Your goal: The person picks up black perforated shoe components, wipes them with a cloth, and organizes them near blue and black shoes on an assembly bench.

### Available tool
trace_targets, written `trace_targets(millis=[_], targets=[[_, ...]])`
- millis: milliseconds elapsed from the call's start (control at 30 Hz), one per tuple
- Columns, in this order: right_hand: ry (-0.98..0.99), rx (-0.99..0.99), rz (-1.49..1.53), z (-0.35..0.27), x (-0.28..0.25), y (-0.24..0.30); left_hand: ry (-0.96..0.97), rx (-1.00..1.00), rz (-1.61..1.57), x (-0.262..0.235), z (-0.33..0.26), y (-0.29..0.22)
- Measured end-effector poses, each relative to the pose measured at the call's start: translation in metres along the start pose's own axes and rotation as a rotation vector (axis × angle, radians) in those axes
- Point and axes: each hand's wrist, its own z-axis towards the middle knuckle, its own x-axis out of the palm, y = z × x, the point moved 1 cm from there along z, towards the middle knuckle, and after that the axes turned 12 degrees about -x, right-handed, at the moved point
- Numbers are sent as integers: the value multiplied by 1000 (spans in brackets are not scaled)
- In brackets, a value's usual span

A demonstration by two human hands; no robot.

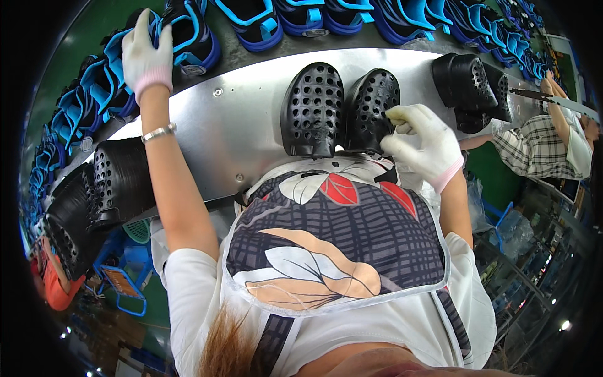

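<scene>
My left hand, in a white knit glove, reaches to the far left among blue-and-black sports shoes. Its visible fingers are stretched and apart, against a shoe and beside another shoe. Two black shoe-shaped forms full of round holes, a left form and a right form, stand side by side on the metal table in front of my apron. Close to the right form hovers my gloved right hand, fingers curled, with a gap between thumb and forefinger. I see nothing held in it.
Shoes line the curved far side of the shiny metal table. More black perforated forms stand at the left and right. A person in a checked garment is at the right; an orange-clad person is lower left, near a blue stool.
</scene>
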Motion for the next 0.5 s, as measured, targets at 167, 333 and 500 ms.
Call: trace_targets(millis=[167,333,500], targets=[[14,-103,-283,-3,14,-3,-9,45,-364,-34,-58,-44],[40,-108,-324,-1,16,-2,155,113,-576,-46,-98,-64],[15,-74,-49,3,4,-3,611,-22,-777,-52,-113,-76]])
